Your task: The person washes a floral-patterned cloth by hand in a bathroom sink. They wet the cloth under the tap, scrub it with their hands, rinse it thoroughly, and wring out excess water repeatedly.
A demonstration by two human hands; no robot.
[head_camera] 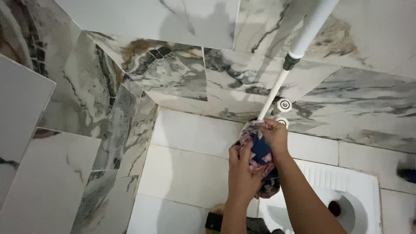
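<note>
Around you stands one marbled tile wall (173, 73), grey and brown veined, and under it one white tiled floor (186, 173). Set into that floor, at its right side, is one white squat toilet (346, 186), with its ribbed footrest nearest the wall.

Next in size is one white pole (299, 43). Its long axis runs on a slant, from the top edge of the view on the right down and leftward to the foot of the wall, and its lower end points into the cloth you are holding. It has a thick upper section and a thin lower one, joined at a dark collar. Just beside its lower end, on the wall, sit two small round white fittings (284, 105).

You have both hands on one bundle of patterned cloth (260, 151), pink and dark blue, which hangs at the pole's lower end, above the floor's edge by the toilet. Your left hand (242, 173) is wrapped round the bundle from the left and below, fingers curled tight against it. Your right hand (274, 135) pinches the top of the cloth where it meets the pole, fingers closed, with no gap showing.
</note>
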